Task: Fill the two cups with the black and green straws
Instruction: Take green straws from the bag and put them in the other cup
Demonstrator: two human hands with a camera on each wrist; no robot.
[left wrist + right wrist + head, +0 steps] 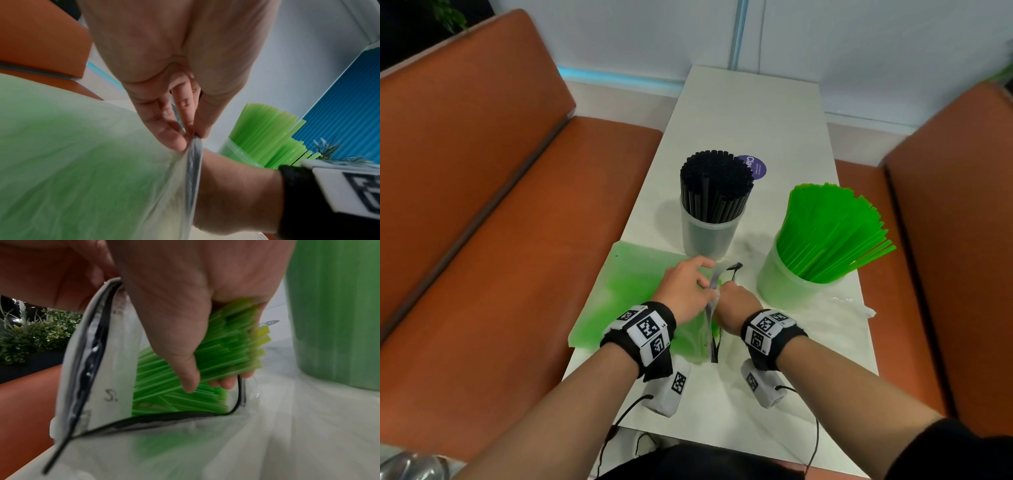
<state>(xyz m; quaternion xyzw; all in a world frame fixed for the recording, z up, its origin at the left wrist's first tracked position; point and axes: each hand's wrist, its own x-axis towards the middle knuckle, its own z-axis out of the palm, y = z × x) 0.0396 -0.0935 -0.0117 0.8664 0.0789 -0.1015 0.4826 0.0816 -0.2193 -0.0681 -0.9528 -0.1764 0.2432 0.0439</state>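
A clear cup (709,236) packed with black straws (716,181) stands mid-table. To its right a second clear cup (784,284) holds a fan of green straws (832,226). A translucent zip bag (626,291) of green straws lies on the table's left. My left hand (688,291) pinches the bag's upper zip edge (193,155) and holds it up. My right hand (736,301) reaches into the bag mouth and grips a bundle of green straws (230,344).
The white table (756,113) runs away from me between two orange benches (482,171) (955,240). A purple round sticker (755,168) lies behind the black-straw cup. A crumpled clear plastic wrapper (852,305) lies right of the green cup.
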